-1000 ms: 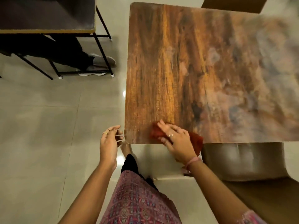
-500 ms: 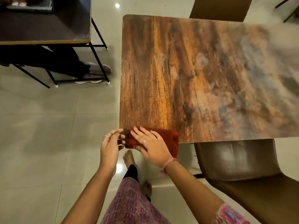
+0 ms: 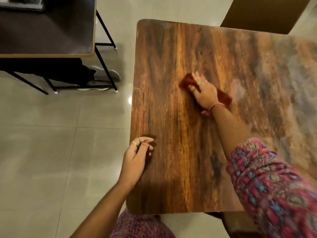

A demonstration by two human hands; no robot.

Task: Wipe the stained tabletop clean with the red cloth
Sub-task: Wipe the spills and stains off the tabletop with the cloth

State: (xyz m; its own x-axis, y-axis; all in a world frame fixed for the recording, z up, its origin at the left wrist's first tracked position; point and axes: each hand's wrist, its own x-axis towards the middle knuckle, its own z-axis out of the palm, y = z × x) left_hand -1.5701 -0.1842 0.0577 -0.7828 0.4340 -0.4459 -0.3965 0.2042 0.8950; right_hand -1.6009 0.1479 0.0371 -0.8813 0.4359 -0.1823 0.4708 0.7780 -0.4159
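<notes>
The wood-grain tabletop (image 3: 171, 152) fills the middle and right of the head view; its right part carries pale grey smears (image 3: 283, 86). My right hand (image 3: 203, 92) lies flat on the red cloth (image 3: 186, 82), pressing it onto the tabletop near the middle, with cloth showing in front of the fingers and behind the wrist. My left hand (image 3: 137, 157) hovers at the table's left edge with fingers loosely curled, holding nothing.
A dark table (image 3: 46, 31) on black metal legs stands at the upper left, with a person's shoe (image 3: 106, 74) under it. A brown chair back (image 3: 264, 12) is beyond the far edge. Another chair seat (image 3: 240, 224) sits below the near edge. Tiled floor lies left.
My right hand slid the red cloth from the table's near left corner up to the middle of the tabletop. My left hand stayed by the left edge. The camera moved closer over the table.
</notes>
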